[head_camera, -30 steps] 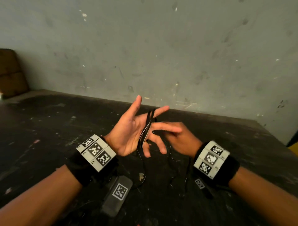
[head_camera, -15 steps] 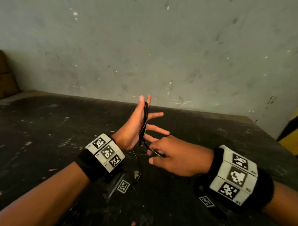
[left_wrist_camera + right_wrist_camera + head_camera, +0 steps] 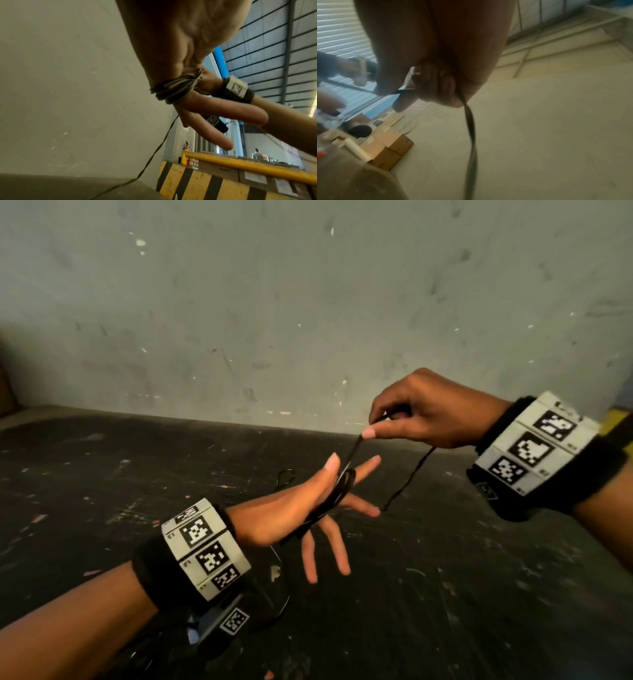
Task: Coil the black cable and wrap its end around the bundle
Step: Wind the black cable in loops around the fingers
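Observation:
Several loops of the thin black cable [image 3: 337, 494] lie wound across my left hand [image 3: 308, 508], passing between the thumb and the spread, straight fingers. The left wrist view shows the same loops of cable [image 3: 173, 88] bunched at the base of the fingers. My right hand [image 3: 414, 412] is raised up and to the right, pinching the cable between thumb and forefinger and holding it taut from the bundle. A slack length of cable [image 3: 407, 477] drops from that hand to the table; it also hangs below the right hand [image 3: 428, 86] as a blurred cable [image 3: 471, 132].
A dark, scuffed table [image 3: 445, 594] lies beneath both hands, with a grey wall [image 3: 308, 302] just behind it. A small loop of cable [image 3: 286, 475] lies on the table beyond my left hand. A yellow rail [image 3: 240, 167] stands off to the right.
My right hand has risen from below the left palm up and to the right, drawing the cable taut. My left hand has tipped lower, fingers still spread.

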Tool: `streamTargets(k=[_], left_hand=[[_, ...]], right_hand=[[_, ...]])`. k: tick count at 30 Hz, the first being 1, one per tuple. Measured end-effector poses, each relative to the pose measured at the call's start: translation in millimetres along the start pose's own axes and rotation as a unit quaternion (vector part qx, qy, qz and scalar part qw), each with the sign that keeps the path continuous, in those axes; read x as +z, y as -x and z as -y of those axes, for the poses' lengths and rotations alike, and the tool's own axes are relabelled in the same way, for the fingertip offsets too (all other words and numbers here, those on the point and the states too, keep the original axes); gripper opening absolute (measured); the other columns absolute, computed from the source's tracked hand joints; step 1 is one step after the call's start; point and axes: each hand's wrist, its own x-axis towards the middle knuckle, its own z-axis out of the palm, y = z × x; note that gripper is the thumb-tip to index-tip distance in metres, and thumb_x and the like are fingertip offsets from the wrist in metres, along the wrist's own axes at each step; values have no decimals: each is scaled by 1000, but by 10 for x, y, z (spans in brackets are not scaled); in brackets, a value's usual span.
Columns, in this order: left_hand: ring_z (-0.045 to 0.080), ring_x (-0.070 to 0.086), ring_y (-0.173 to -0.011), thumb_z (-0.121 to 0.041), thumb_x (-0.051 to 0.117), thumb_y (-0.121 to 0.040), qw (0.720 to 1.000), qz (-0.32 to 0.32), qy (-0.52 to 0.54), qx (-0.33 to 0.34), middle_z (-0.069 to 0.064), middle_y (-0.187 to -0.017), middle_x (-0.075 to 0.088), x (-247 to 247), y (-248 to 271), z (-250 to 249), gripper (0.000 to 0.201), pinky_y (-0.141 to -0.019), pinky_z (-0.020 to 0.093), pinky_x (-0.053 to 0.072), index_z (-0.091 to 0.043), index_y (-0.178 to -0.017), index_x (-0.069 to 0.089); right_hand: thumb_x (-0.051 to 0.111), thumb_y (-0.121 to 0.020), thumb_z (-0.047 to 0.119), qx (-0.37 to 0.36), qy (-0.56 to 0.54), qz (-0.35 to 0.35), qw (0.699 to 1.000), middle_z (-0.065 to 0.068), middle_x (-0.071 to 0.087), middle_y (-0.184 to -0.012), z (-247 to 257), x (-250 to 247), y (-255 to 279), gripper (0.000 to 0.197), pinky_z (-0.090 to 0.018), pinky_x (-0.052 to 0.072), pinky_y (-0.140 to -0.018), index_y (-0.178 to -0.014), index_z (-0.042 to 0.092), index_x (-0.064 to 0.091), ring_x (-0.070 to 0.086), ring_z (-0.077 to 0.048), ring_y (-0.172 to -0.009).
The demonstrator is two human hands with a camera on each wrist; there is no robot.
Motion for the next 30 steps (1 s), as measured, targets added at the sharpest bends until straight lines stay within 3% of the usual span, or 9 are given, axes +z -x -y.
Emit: streamTargets(k=[4,9,11,15,20,22,25,28,30], left_hand=[[36,70,-82,-80,17,-69,994,-30,88,52,12,-134,57,-82,8,-87,81,-46,35,58,-49,-144,19],[32,72,-78,-75,12,-72,977,-58,181,98,17,-129,61,-162,-19,-156,80,-43,35,58,-45,-146,14],[32,72,-83,-77,11,-72,969,-78,199,125,16,-132,59,-220,-48,-187,81,-49,39,60,-44,-147,9],[35,71,-90,-78,6,-76,947,-166,233,146,16,-139,52,-362,-130,-212,80,-55,39,61,-43,-147,2],[37,69,-97,-79,11,-71,953,-255,114,117,9,-142,46,-393,-181,-112,82,-61,44,60,-47,-146,-1],[31,67,-101,-84,7,-68,955,-282,1,94,3,-143,45,-377,-161,-29,77,-62,40,57,-56,-140,0],[17,68,-96,-87,10,-65,963,-230,-126,69,3,-132,55,-287,-109,105,71,-72,43,58,-66,-132,-1],[25,70,-82,-89,19,-63,984,-138,-107,28,1,-132,51,-161,-43,189,88,-59,41,60,-54,-142,8],[32,70,-84,-92,21,-57,990,-101,-97,18,-7,-139,43,-94,28,143,83,-54,38,60,-63,-134,13]], right_hand=[[50,-89,39,40,-75,-68,994,-12,73,-76,-202,462,60,34,-41,52,-64,-91,12,71,67,-26,-69],[42,-91,22,62,-159,-43,984,-8,73,-95,-55,1173,144,26,-32,51,-72,-100,14,65,67,-13,-84],[41,-95,23,71,-211,-16,975,-2,67,-83,129,1327,155,20,-32,53,-64,-103,24,59,62,0,-68],[42,-97,22,90,-239,84,963,-4,59,-71,462,1396,90,13,-23,48,-45,-107,16,49,53,-3,-41],[49,-94,23,73,-180,61,979,14,48,-62,672,1153,56,15,-24,45,-64,-85,16,59,57,-3,-66],[52,-93,21,52,-156,63,984,21,43,-59,714,966,69,19,-21,46,-77,-77,16,61,58,6,-78],[57,-89,21,32,-117,101,988,15,50,-57,732,676,55,18,-12,38,-54,-76,13,65,52,1,-52],[62,-85,25,4,-63,113,992,7,65,-67,595,329,8,15,-22,48,-60,-72,19,65,59,-5,-60],[66,-83,27,-7,-34,95,995,8,65,-65,430,94,-19,12,-15,43,-58,-78,16,70,58,-2,-60]])
